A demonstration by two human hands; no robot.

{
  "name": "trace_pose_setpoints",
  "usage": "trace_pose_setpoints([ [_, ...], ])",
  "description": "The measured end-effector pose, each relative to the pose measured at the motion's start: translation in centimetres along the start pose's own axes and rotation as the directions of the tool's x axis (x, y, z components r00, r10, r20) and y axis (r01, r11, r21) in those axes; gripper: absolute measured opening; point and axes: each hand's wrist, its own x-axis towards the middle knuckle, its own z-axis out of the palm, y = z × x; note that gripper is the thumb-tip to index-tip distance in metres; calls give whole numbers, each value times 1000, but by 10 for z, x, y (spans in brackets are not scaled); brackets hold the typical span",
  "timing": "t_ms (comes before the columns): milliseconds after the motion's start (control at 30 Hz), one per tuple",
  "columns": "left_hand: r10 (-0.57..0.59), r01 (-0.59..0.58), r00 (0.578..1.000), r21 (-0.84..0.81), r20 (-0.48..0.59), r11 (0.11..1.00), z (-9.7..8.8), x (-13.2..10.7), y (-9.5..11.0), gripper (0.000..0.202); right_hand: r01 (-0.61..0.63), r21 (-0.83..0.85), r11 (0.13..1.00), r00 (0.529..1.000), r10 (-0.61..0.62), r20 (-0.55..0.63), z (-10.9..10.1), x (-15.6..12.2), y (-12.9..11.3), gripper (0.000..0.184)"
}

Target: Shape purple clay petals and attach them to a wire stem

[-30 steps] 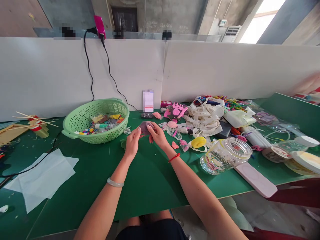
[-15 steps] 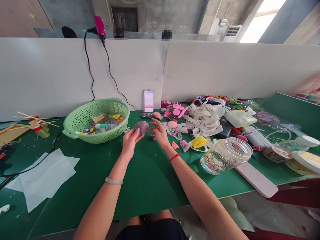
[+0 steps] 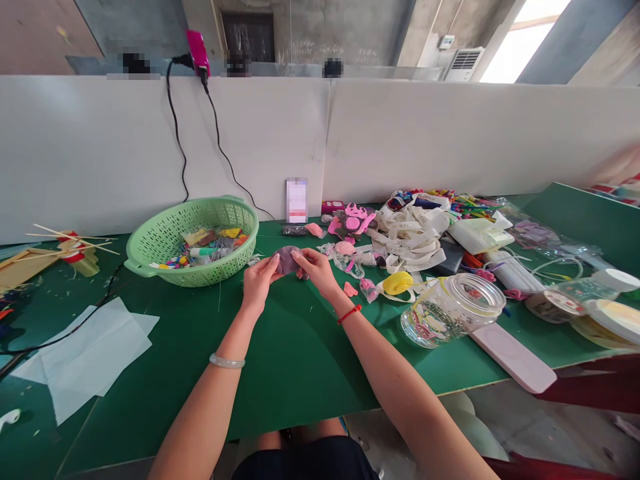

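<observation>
A flattened, purple-grey lump of modelling clay [image 3: 287,261] is held up over the green table [image 3: 295,353] between both hands. My left hand [image 3: 259,283] pinches its left edge, thumb on top. On the opposite edge, my right hand [image 3: 319,272] grips it with thumb and fingers; the fingertips beneath are hidden. Just behind the hands lie a pink clay piece [image 3: 315,230] and a pink and dark figure [image 3: 353,221]. Small pink bits [image 3: 350,289] rest right of my right hand.
Left of the hands stands a green basket [image 3: 193,270] with assorted supplies. To the right are a yellow clay lump [image 3: 398,283], a clear jar [image 3: 453,310], a pale pink case [image 3: 515,358] and white ribbons [image 3: 413,240]. A phone [image 3: 297,201] leans on the white partition [image 3: 250,133].
My right hand has moved left and closed on the clay's right edge. The clay, in my left hand before, is now held by both hands and looks flatter to the camera.
</observation>
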Motion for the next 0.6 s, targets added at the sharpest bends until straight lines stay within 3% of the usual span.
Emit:
trace_pose_setpoints([
  [333, 97, -93, 995, 90, -38, 992, -3, 2, -5, 51, 7, -18, 1000, 1000, -7, 17, 2, -1, 3, 58],
  [600, -54, 50, 993, -48, -103, 998, 1, 1, 5, 64, -4, 12, 1000, 999, 3, 40, 3, -2, 1, 60],
])
